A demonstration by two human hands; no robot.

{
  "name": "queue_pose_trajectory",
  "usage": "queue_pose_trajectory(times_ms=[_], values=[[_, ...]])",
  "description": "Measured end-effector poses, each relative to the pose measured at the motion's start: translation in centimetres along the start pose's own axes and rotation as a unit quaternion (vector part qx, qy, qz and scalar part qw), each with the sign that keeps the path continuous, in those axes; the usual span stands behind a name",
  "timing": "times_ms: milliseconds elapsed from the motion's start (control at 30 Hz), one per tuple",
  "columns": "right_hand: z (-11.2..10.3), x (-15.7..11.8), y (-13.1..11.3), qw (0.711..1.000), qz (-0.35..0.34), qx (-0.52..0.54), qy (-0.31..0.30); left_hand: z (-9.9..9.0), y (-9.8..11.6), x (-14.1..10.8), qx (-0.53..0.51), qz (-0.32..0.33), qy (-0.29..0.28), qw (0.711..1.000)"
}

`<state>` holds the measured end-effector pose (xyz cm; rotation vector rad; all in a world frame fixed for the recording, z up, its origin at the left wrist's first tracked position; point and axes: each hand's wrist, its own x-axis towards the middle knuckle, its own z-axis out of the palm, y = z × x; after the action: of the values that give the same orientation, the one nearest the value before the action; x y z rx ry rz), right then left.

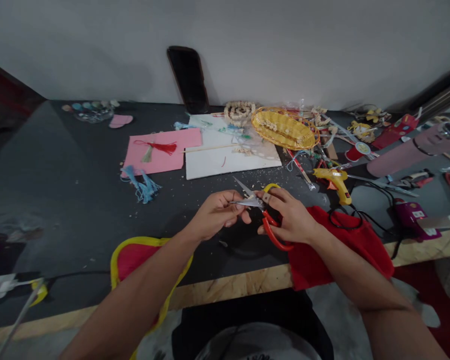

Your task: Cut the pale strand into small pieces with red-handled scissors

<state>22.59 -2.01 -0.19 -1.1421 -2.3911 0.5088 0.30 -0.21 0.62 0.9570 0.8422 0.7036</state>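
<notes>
Near the table's front edge, my right hand is closed round red-handled scissors, whose blades are spread and point left. My left hand is pinched close to the blades, with a small pale piece by its fingertips. What exactly the left fingers hold is too small to make out. Behind the hands lies a white board with a thin stick on it. Left of that, a pink sheet bears a red tassel. Blue tassels lie at its front edge.
A yellow basket stands behind the board. To the right are a glue gun with a cord, a thread spool, a pink bottle and a red cloth. A phone leans on the wall.
</notes>
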Motion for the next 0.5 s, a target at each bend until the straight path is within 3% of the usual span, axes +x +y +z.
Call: queue_pose_trajectory(times_ms=[167, 300, 400, 500], values=[[0.34, -0.05, 0.14, 1.0, -0.023, 0.021, 0.003, -0.15, 0.5, 0.07, -0.013, -0.064, -0.037, 0.997], [0.42, -0.16, -0.06, 1.0, -0.025, 0.006, 0.01, 0.01, 0.69, 0.02, -0.02, -0.073, -0.032, 0.997], [0.28, -0.16, -0.45, 1.0, -0.008, -0.006, 0.011, 0.19, 0.38, 0.04, -0.007, -0.043, -0.011, 0.999], [0.3, -0.07, -0.75, 1.0, 0.027, -0.002, 0.011, 0.35, 0.03, 0.13, 0.052, 0.028, 0.039, 0.998]])
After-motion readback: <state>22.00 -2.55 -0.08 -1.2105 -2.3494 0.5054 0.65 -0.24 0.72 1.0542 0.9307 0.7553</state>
